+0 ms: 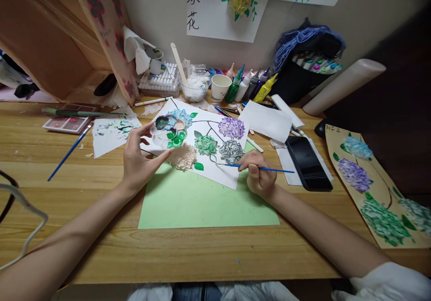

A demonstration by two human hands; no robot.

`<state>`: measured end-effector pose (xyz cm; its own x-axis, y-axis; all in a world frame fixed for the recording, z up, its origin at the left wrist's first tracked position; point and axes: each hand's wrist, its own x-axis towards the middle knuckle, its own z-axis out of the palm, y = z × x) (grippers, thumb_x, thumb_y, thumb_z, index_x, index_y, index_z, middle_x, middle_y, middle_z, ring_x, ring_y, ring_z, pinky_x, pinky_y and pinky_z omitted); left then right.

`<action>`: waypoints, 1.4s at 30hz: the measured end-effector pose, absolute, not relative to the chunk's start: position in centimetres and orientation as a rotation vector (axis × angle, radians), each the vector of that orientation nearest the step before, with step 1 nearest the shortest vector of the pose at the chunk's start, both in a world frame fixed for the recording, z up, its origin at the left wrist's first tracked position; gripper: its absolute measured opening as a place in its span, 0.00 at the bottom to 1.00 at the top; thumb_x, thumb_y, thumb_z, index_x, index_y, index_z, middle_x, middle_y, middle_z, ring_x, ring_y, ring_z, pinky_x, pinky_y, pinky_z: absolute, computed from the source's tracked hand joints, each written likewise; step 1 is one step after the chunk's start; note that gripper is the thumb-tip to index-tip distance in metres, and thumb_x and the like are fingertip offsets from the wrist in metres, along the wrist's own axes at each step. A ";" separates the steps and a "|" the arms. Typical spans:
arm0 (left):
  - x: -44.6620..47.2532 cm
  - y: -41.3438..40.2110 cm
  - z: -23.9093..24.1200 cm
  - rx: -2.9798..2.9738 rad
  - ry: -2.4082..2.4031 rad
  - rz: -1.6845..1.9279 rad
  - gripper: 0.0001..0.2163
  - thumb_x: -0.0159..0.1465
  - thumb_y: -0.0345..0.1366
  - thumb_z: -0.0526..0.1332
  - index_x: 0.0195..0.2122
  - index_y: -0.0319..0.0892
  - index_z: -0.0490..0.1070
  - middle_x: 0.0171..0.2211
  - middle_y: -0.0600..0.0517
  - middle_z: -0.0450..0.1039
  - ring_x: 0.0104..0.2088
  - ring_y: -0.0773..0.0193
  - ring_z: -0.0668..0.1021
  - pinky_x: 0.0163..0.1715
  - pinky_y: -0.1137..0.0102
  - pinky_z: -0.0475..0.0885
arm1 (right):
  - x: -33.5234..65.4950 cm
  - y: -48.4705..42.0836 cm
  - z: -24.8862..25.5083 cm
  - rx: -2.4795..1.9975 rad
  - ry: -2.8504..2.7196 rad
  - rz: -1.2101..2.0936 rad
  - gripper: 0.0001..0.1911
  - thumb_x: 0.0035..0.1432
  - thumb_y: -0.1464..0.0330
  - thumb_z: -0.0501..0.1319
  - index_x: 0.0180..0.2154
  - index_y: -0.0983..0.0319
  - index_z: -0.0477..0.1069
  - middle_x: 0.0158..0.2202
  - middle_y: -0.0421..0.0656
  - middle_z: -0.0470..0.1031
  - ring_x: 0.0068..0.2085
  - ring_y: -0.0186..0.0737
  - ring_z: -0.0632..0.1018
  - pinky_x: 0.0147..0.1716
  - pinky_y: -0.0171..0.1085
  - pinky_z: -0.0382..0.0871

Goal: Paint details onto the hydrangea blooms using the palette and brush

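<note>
My right hand [258, 172] grips a thin blue paintbrush [269, 169], its tip touching a white sheet [218, 180] beside a small outlined leaf. On that sheet are raised, textured flower heads: purple [231, 127], green [206, 145], grey [231, 151], cream [183, 156] and light blue [182, 115], joined by dark stems with green leaves. In my left hand [139, 155] is a round paint palette [160, 138] with wells of green, dark and peach paint, held over the sheet's left part. Beneath the sheet lies light green paper [208, 211].
Paint bottles [251, 85], a paper cup [220, 88] and a bowl of white scraps [194, 88] line the wall. A black phone [309, 163] and a finished flower picture [377, 184] lie right. Another blue brush [69, 152] and a paint-smeared paper [114, 133] lie left.
</note>
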<state>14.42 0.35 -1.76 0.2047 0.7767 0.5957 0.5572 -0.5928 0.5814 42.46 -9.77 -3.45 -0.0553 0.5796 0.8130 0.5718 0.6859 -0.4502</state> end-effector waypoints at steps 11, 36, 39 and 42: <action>14.4 0.3 -1.7 2.280 1.259 1.328 0.32 0.52 0.43 0.71 0.57 0.45 0.62 0.46 0.47 0.69 0.43 0.58 0.73 0.37 0.65 0.72 | 42.5 -9.8 -3.6 -0.979 -1.695 0.044 0.12 0.67 0.68 0.48 0.31 0.57 0.66 0.22 0.39 0.70 0.26 0.39 0.72 0.27 0.40 0.66; 16.4 -1.6 -0.8 2.665 0.956 1.223 0.29 0.58 0.40 0.67 0.58 0.44 0.58 0.46 0.44 0.73 0.45 0.55 0.75 0.44 0.60 0.72 | 39.5 -9.3 -1.9 -1.003 -1.998 0.024 0.16 0.68 0.69 0.47 0.53 0.58 0.66 0.49 0.47 0.77 0.51 0.44 0.71 0.48 0.45 0.69; 16.4 -1.6 -0.9 2.667 0.951 1.229 0.28 0.58 0.41 0.67 0.57 0.43 0.59 0.46 0.44 0.73 0.45 0.56 0.75 0.44 0.61 0.72 | 39.6 -9.4 -1.9 -0.998 -1.996 0.024 0.16 0.68 0.68 0.47 0.52 0.57 0.66 0.48 0.46 0.77 0.50 0.44 0.72 0.47 0.44 0.68; 16.1 -1.5 -0.9 2.658 0.973 1.230 0.29 0.57 0.41 0.67 0.57 0.43 0.59 0.46 0.45 0.73 0.45 0.56 0.74 0.44 0.61 0.72 | 39.9 -9.6 -2.1 -0.976 -1.877 -0.011 0.15 0.68 0.67 0.46 0.51 0.56 0.67 0.46 0.45 0.77 0.48 0.44 0.74 0.45 0.44 0.68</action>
